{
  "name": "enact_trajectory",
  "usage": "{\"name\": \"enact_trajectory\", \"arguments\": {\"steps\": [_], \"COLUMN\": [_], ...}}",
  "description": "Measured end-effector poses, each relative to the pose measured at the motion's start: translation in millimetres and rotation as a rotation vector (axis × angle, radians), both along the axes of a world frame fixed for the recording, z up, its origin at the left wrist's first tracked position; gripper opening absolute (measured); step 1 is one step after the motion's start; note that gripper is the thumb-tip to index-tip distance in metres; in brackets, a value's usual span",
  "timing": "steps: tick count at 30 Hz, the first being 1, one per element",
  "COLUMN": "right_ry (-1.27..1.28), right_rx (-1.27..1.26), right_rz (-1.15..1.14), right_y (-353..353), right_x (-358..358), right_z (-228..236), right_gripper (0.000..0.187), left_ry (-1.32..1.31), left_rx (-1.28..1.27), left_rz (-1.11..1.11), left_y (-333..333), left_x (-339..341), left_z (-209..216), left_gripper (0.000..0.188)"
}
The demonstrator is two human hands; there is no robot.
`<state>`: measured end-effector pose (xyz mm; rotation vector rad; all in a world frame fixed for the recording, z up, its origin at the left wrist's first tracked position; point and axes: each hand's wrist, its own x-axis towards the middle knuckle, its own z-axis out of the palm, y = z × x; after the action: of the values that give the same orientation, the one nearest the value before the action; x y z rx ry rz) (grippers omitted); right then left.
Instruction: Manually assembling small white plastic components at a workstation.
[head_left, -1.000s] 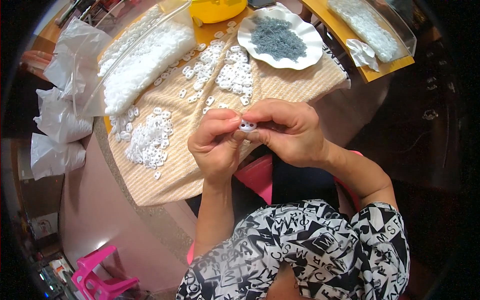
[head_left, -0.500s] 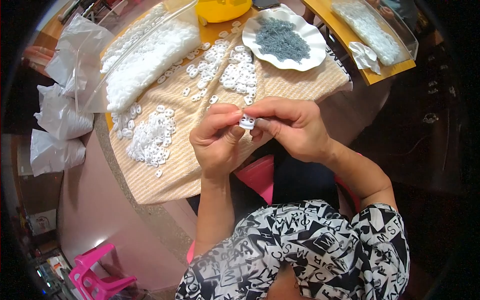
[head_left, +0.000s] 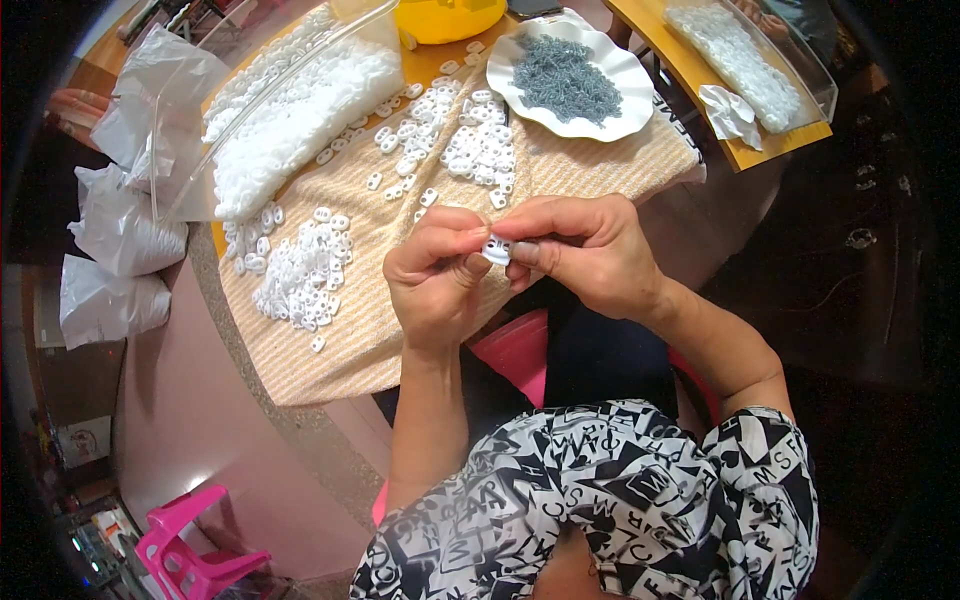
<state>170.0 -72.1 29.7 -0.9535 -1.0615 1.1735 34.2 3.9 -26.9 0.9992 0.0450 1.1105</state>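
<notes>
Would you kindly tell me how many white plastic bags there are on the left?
3: the upper bag at upper left, the middle bag below it, and the lower bag below that; more may be hidden behind them.

On the striped cloth [head_left: 365,300] over the yellow tabletop [head_left: 424,66], loose white pieces [head_left: 300,280] and a fluted plate [head_left: 634,108]

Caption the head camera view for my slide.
Left hand and right hand pinch a small white plastic piece with holes near a striped towel strewn with white pieces.
</notes>
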Motion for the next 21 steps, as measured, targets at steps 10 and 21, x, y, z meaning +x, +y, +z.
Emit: {"name": "enact_trajectory", "arguments": {"steps": [10,21], "right_ry": [0.053,0.075], "right_rx": [-0.153,-0.135], "right_rz": [-0.041,-0.018], "right_y": [4.8,6.7], "right_x": [1.3,4.7], "right_z": [8.0,2.5], "right_gripper": [0.020,0.017], "left_ry": [-0.018,-0.046], "left_rx": [-0.104,-0.107], "left_rz": [-0.047,-0.041], "left_y": [-1.9,-2.1], "left_x": [4.8,7.0], "left_z": [2.2,2.8], "left_gripper": [0.024,0.022]}}
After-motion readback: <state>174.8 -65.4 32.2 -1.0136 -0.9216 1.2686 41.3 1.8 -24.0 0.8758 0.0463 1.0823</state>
